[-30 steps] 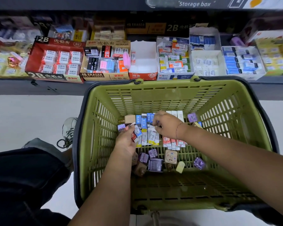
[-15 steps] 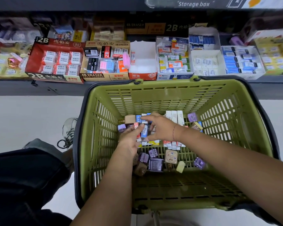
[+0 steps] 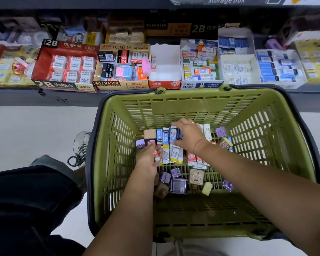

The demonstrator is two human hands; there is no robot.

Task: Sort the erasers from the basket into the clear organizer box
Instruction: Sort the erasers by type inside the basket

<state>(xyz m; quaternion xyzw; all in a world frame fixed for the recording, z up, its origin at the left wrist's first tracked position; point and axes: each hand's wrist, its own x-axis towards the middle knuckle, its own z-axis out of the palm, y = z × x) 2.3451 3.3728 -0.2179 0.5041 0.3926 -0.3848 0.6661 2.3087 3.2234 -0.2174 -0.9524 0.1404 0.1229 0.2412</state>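
Both hands are down in the green basket point(image 3: 192, 109), which fills the centre and lower right of the frame, and the step in hand looks like gathering one kind of eraser before lifting out. The right hand point(image 3: 190, 133) reaches to the far row, its fingers point(image 3: 179, 122) and thumb clamped across the blue erasers point(image 3: 171, 134) standing side by side there. The left hand point(image 3: 147, 160), just left of centre, has its fingers point(image 3: 149, 150) curled round a red eraser point(image 3: 156, 154); whether it holds more than one I cannot tell. The rest of the stock lies loose on the basket floor: white sleeves point(image 3: 174, 154) between the hands, purple cubes point(image 3: 175, 172) and a beige square one point(image 3: 196, 176) nearer the bottom of the frame. To do this well, the right hand should pinch the blue ones by their long faces so the paper sleeves do not slide off, and take only as many as the thumb can pin flat; a stack squeezed from the ends would likely buckle and spill. Lifting straight up should clear the neighbouring white ones without dragging them. No clear organizer box shows plainly; the shelf point(image 3: 44, 97) across the top of the frame carries cardboard display boxes point(image 3: 67, 67), so the destination has to be found before either hand leaves the basket.
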